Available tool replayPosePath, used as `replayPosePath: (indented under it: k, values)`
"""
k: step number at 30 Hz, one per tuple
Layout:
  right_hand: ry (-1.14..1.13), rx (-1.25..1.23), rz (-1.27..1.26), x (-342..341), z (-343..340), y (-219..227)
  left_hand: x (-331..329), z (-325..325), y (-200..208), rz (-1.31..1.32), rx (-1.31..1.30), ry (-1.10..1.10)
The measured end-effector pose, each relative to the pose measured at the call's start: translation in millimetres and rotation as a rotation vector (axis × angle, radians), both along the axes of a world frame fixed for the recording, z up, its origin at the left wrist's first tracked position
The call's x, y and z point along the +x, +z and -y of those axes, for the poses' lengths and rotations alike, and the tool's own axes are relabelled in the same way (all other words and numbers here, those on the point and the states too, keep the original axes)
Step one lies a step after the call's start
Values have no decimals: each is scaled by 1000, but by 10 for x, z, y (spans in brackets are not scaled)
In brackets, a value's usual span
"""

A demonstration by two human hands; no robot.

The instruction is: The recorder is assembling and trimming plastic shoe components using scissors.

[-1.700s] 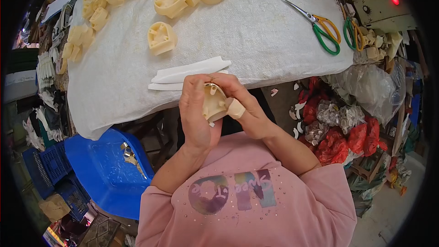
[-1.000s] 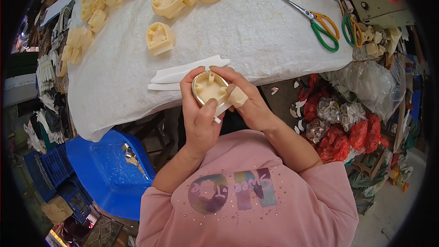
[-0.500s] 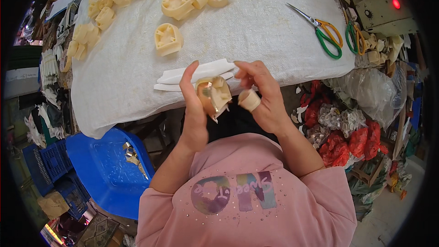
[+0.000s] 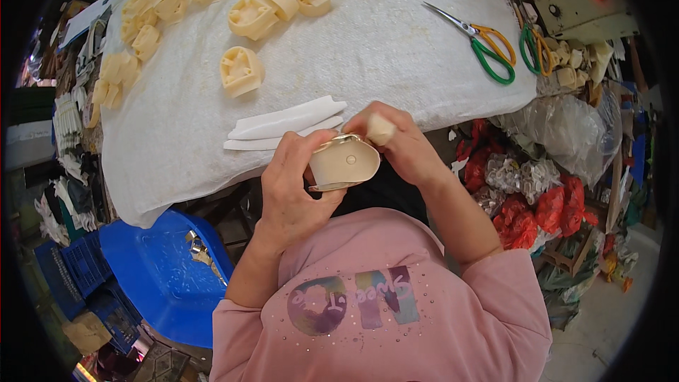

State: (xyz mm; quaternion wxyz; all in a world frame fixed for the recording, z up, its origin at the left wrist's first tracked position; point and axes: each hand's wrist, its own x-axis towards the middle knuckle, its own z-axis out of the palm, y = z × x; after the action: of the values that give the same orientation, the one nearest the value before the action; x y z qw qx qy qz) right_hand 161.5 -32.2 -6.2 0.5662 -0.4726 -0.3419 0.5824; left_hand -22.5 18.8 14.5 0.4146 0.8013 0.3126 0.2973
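My left hand (image 4: 283, 187) is wrapped round a cream plastic shoe heel (image 4: 346, 164) that has a shiny gold covering along its edge. The heel's flat face, with a small round mark, is turned up. Curled in at the heel's far edge, my right hand (image 4: 402, 147) grips there, its fingertips partly hidden. A cream wrap (image 4: 380, 129) covers one digit of that hand. Just beyond my hands, a broad white strip (image 4: 286, 117) and a narrower white strip (image 4: 265, 143) lie on the white cloth (image 4: 339, 56).
Several cream heels (image 4: 242, 72) are spread over the table's far and left parts. Scissors (image 4: 488, 49) with green and orange handles lie at the right, beside another pair (image 4: 535, 49). A blue basin (image 4: 159, 276) holding gold pieces stands at lower left; red bags (image 4: 548, 209) lie at right.
The heel has been turned in my left hand, its flat face now upward. My right hand has closed in from the right to the heel's edge. The whole view has shifted slightly.
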Motion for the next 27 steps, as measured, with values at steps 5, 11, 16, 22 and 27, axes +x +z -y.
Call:
replayPosePath:
  k: [5, 11, 16, 22, 27]
  values:
    - [226, 34, 265, 126, -2, 66, 43, 6, 59, 14, 78, -35]
    - [126, 278, 832, 28, 28, 101, 83, 24, -53, 24, 168, -6]
    - [182, -34, 17, 82, 121, 49, 113, 55, -103, 9, 235, 49]
    - [-31, 102, 285, -116, 126, -65, 229, 136, -67, -49, 314, 126]
    - [-160, 64, 449, -245, 110, -121, 261, 119, -168, -30, 370, 197]
